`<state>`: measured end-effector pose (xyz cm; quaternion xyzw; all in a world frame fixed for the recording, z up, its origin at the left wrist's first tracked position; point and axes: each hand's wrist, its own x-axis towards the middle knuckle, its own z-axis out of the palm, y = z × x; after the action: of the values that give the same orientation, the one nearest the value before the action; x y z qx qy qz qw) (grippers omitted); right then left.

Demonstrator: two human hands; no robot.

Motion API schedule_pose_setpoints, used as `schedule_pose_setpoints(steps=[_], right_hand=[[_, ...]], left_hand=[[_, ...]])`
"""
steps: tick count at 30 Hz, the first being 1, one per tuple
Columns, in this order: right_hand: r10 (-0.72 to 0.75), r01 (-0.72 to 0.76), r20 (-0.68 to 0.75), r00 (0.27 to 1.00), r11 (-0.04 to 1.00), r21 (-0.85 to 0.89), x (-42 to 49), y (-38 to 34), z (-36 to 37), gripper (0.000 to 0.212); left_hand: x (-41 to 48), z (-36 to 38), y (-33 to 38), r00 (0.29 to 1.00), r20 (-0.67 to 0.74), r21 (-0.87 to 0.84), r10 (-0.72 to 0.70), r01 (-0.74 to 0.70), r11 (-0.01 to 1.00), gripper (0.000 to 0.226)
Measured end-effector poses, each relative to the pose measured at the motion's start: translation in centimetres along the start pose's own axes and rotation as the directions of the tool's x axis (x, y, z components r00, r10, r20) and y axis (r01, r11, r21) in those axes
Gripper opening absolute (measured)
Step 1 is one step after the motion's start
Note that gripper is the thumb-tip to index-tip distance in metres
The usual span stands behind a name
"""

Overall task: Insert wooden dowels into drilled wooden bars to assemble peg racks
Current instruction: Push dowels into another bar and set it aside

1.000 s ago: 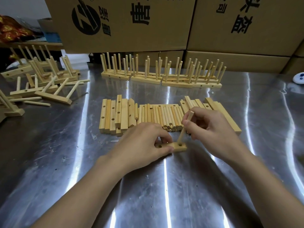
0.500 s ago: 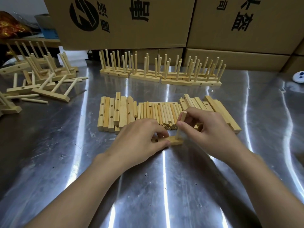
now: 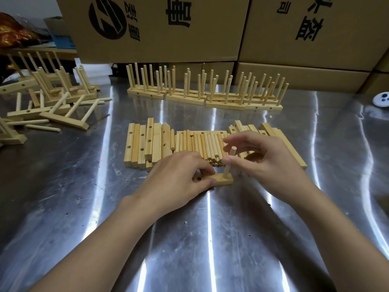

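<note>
Two hands are at work near the middle of the counter (image 3: 210, 239), forearms bare and reaching in from the lower corners. We see the left hand (image 3: 179, 175) lying palm down, fingers curled over the far edge of a short bar (image 3: 223, 179) and thumb tucked against its near edge, gripping it flat on the metal. One open drilled hole shows between those fingers. At the bar's right end a dowel (image 3: 232, 151) stands in its hole, leaning a little to the right. The right hand (image 3: 267, 157) arches over it, thumb tip touching the shaft, forefinger stretched past the top and the other fingers loosely bent. We cannot tell whether it is really pinching the dowel.

Just behind the hands lie pale loose dowels (image 3: 202, 146), round, smooth and packed side by side. To their left we see square-edged drilled bars (image 3: 145, 144) with dark round holes. Further back stand finished racks (image 3: 202, 91) in a row, pegs up, below printed cardboard boxes (image 3: 160, 28). Off to the left, toppled racks (image 3: 63, 110) sprawl about. Throughout, the counter is brushed steel, scuffed and streaked with glare.
</note>
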<state>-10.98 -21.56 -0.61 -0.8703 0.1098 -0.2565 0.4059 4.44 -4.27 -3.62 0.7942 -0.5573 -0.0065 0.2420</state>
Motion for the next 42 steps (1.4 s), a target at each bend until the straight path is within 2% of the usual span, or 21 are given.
schedule_pose_setpoints(steps=[3, 5, 12, 15, 18, 29, 35, 38, 40, 42], right_hand=[[0.008, -0.008, 0.0, 1.0, 0.99, 0.137, 0.0, 0.1, 0.1, 0.021], [0.014, -0.01, -0.022, 1.0, 0.986, 0.168, 0.1, 0.0, 0.4, 0.015], [0.008, -0.007, -0.007, 1.0, 0.987, 0.162, 0.3, 0.2, 0.6, 0.017], [0.015, -0.027, 0.055, 0.998, 0.972, 0.232, 0.1, 0.2, 0.5, 0.016], [0.033, -0.044, 0.043, 0.999, 0.954, 0.297, 0.1, 0.2, 0.6, 0.013], [-0.006, 0.01, -0.016, 1.0, 0.979, 0.201, 0.0, 0.6, 0.9, 0.021], [0.005, -0.003, -0.011, 1.0, 0.984, 0.177, 0.0, 0.6, 1.0, 0.019], [0.023, -0.025, 0.014, 1.0, 0.979, 0.2, -0.1, 0.1, 0.2, 0.031], [0.044, -0.025, -0.074, 0.996, 0.972, 0.235, -0.1, 0.0, -0.8, 0.034], [0.051, -0.007, -0.226, 0.973, 0.982, 0.191, 0.1, 0.5, -1.7, 0.026]], left_hand=[[0.0, 0.0, 0.0, 1.0, 0.0, 0.005, 0.002, -0.002, 1.0, 0.031], [0.1, 0.0, 0.0, 1.0, 0.0, 0.001, 0.006, -0.006, 1.0, 0.03], [0.2, 0.1, -0.1, 1.0, -0.003, 0.005, 0.022, -0.022, 1.0, 0.031], [0.1, 0.2, -0.1, 1.0, -0.007, 0.01, 0.029, -0.029, 1.0, 0.032], [0.2, 0.2, 0.0, 0.999, -0.013, 0.001, 0.031, -0.031, 1.0, 0.029], [0.3, 0.3, -0.1, 1.0, -0.012, -0.063, 0.016, -0.016, 0.998, 0.026], [0.2, 0.1, 0.2, 1.0, -0.004, -0.018, 0.026, -0.026, 0.999, 0.029], [0.0, 0.0, 0.4, 1.0, 0.004, 0.014, 0.028, -0.028, 1.0, 0.033], [-0.1, -0.1, 0.4, 1.0, 0.018, 0.015, 0.023, -0.023, 1.0, 0.034], [0.0, -0.5, 0.3, 0.999, 0.049, 0.01, 0.023, -0.023, 1.0, 0.032]])
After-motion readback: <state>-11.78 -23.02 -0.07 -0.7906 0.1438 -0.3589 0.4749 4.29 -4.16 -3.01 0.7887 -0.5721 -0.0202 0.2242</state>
